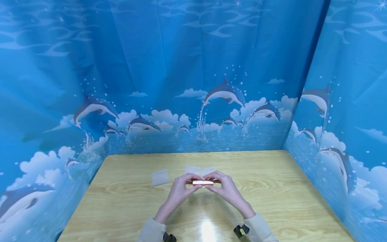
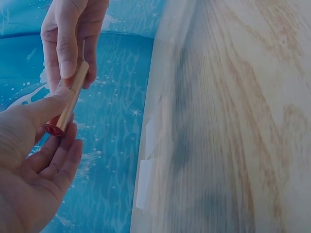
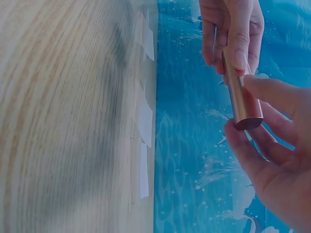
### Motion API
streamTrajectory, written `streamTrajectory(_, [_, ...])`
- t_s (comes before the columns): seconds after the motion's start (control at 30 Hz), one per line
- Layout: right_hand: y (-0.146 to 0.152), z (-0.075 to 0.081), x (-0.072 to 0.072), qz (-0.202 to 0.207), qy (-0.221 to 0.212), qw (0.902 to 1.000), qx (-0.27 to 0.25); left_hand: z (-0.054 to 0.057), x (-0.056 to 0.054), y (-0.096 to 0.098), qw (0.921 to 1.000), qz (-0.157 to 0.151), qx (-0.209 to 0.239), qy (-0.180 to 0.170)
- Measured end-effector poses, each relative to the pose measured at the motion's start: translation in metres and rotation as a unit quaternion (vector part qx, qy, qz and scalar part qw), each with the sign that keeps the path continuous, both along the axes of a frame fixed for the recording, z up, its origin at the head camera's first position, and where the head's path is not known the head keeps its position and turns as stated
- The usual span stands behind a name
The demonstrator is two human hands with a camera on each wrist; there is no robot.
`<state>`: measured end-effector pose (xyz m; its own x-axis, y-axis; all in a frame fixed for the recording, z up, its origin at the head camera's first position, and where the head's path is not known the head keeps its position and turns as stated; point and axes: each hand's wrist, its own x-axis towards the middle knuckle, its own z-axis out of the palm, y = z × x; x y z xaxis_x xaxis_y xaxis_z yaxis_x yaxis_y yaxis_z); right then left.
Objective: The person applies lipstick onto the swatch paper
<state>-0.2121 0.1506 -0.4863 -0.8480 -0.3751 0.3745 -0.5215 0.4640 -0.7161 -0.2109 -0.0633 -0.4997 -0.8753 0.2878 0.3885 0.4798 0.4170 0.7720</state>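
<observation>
A shiny rose-gold lipstick tube is held level above the table, between both hands. My left hand pinches one end between thumb and fingers, and my right hand pinches the other the same way. In the left wrist view the lipstick tube shows a reddish end face beside the left fingers. Seen from the right wrist, the tube is smooth and metallic, with a darker flat end. Part of its surface is hidden under the thumbs.
On the wood-grain table, a thin white square sheet lies to the left of the hands. Similar white sheets lie just behind them, partly covered. A blue dolphin-print curtain surrounds the table's back and sides.
</observation>
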Motion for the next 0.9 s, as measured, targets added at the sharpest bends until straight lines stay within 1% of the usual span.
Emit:
streamTrajectory(0.23, [-0.0013, 0.0005, -0.001, -0.015, 0.012, 0.9996, 0.023, -0.0016, 0.0003, 0.0015, 0.9999, 0.003, 0.003, 0.014])
streamTrajectory(0.5, [-0.0007, 0.0017, -0.0006, -0.016, 0.019, 0.9993, 0.027, -0.0003, 0.0003, 0.0014, 1.0, -0.001, 0.004, 0.009])
streamTrajectory(0.73, [-0.0006, 0.0028, -0.0005, -0.024, 0.013, 0.9993, 0.025, 0.0024, -0.0003, 0.0004, 0.9999, -0.004, 0.01, 0.004])
streamTrajectory(0.9, [-0.0006, 0.0031, -0.0003, -0.021, 0.013, 0.9995, 0.018, 0.0039, -0.0003, -0.0007, 0.9999, -0.003, 0.009, -0.004])
